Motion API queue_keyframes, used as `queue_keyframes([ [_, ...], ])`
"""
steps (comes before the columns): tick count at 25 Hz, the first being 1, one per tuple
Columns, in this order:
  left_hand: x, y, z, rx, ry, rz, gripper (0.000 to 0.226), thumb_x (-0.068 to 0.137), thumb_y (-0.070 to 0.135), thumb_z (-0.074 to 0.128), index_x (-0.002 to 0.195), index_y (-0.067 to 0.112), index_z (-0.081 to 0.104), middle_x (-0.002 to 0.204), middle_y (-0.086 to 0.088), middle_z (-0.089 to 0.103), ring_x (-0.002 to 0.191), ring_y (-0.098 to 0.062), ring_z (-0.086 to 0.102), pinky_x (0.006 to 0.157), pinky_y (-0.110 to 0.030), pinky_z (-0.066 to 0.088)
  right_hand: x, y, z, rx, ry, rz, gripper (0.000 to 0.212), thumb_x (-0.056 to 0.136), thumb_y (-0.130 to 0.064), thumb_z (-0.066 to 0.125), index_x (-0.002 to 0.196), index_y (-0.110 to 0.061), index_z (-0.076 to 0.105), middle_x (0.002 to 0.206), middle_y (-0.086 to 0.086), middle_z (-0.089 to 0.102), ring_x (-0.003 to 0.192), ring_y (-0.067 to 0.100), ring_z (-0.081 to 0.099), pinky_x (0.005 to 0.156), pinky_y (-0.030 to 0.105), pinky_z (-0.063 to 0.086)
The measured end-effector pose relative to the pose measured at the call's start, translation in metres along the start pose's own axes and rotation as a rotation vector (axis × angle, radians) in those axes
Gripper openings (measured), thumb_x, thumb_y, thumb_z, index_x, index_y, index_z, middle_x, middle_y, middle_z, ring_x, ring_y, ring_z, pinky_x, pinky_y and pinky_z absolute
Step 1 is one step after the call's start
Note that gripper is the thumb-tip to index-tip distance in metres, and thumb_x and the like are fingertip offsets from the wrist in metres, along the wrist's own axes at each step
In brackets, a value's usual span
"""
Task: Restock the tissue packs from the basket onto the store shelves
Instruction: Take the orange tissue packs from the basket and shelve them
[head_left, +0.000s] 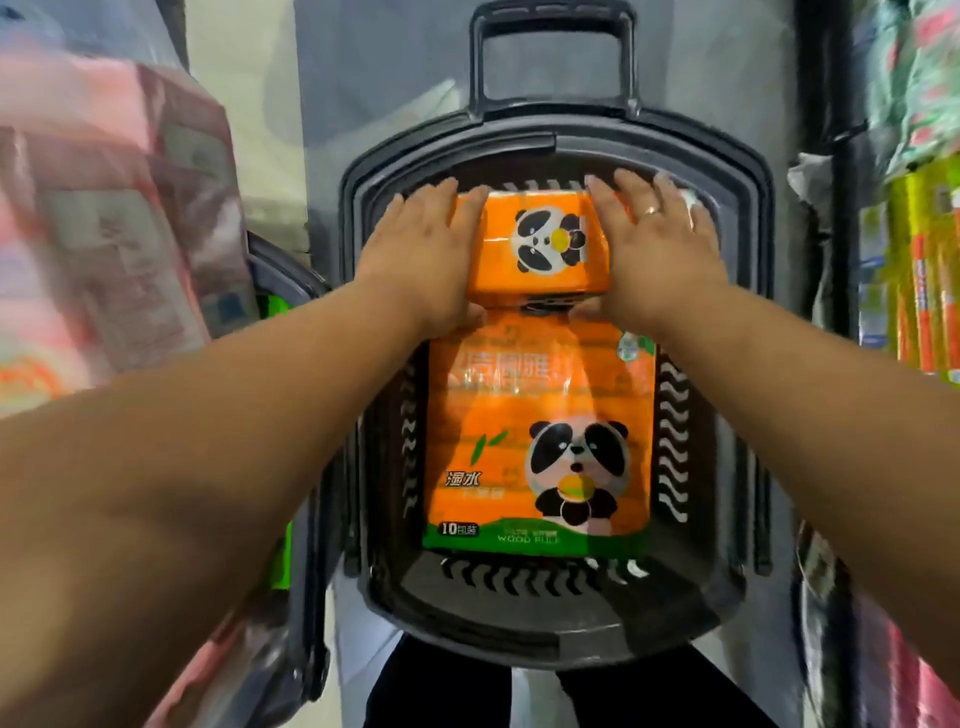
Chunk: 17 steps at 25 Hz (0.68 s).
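A dark grey shopping basket (748, 322) stands on the floor below me. Inside it lies a large orange tissue pack (535, 447) with a panda print, flat on the bottom. At the basket's far end a second orange panda pack (540, 241) stands on end. My left hand (421, 260) presses against its left side and my right hand (660, 249), wearing a ring, presses against its right side. Fingers of both hands lie straight along the pack, thumbs under its near edge.
The basket's upright pull handle (553, 57) rises at the far end. Shelves with pink wrapped packs (104, 218) line the left. Green and yellow packaged goods (914, 260) fill the right shelves. A second basket rim (280, 275) shows at the left. Grey floor lies beyond.
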<state>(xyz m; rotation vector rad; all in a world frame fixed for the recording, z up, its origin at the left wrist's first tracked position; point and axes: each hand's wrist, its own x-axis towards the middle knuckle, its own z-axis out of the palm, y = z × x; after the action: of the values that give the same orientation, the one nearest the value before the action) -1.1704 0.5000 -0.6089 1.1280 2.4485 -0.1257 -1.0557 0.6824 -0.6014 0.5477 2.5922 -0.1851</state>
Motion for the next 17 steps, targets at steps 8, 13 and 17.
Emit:
queue_keyframes([
  [8,0.012,-0.002,0.01,0.151,0.141,0.012,0.091,0.069,0.053,0.074,0.139,0.017,0.029,0.136,-0.013,0.038,0.123,-0.034,0.037,0.102,-0.046,0.03,0.019,-0.008,0.02,-0.125,0.114,-0.011,0.092,0.076,-0.043,0.075,0.147,-0.022,0.02,0.149,0.019,0.029,0.14,0.039,0.022,0.114,0.059,0.013],
  [13,-0.021,0.005,-0.007,0.084,0.168,0.062,0.093,0.068,0.059,0.073,0.14,0.018,0.031,0.134,-0.011,0.039,0.123,-0.033,0.038,0.105,-0.045,0.026,-0.017,-0.001,0.005,-0.094,0.147,-0.064,0.084,0.079,-0.048,0.07,0.145,-0.022,0.025,0.144,0.018,0.034,0.137,0.037,0.028,0.114,0.059,0.013],
  [17,-0.043,0.0,-0.039,-0.003,0.161,0.095,0.1,0.065,0.056,0.077,0.143,0.015,0.03,0.136,-0.014,0.038,0.122,-0.035,0.041,0.103,-0.047,0.032,-0.041,-0.006,-0.029,-0.031,0.139,-0.091,0.087,0.073,-0.047,0.074,0.142,-0.02,0.029,0.145,0.016,0.033,0.137,0.036,0.027,0.114,0.059,0.011],
])
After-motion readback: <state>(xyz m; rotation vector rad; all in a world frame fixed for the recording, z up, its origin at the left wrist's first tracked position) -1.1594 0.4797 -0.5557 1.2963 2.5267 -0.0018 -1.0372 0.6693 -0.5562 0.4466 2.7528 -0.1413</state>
